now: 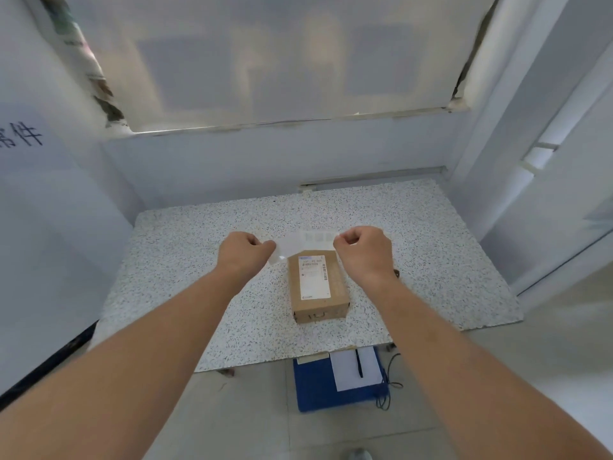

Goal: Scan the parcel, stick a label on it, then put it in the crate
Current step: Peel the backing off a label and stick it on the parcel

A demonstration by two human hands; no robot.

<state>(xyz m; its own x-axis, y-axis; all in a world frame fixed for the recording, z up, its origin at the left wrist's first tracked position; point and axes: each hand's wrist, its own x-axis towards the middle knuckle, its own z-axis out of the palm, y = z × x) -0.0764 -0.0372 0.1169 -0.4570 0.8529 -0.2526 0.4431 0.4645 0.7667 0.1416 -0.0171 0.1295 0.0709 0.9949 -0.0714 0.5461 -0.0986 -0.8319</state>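
Observation:
A small brown cardboard parcel [318,288] lies on the speckled table [199,293], with a white shipping sticker on its top. Just above its far end I hold a white label [308,242] stretched between both hands. My left hand [245,252] pinches the label's left end, where a flap of backing hangs down. My right hand [363,250] pinches the right end. The label hovers over the parcel's far edge; whether it touches the box I cannot tell. No scanner shows in this view.
A blue crate [315,390] stands on the floor under the table's near edge, holding a white sheet and a black pen [359,363]. White walls close in on the left, back and right. A dark cable [388,390] hangs beside the crate.

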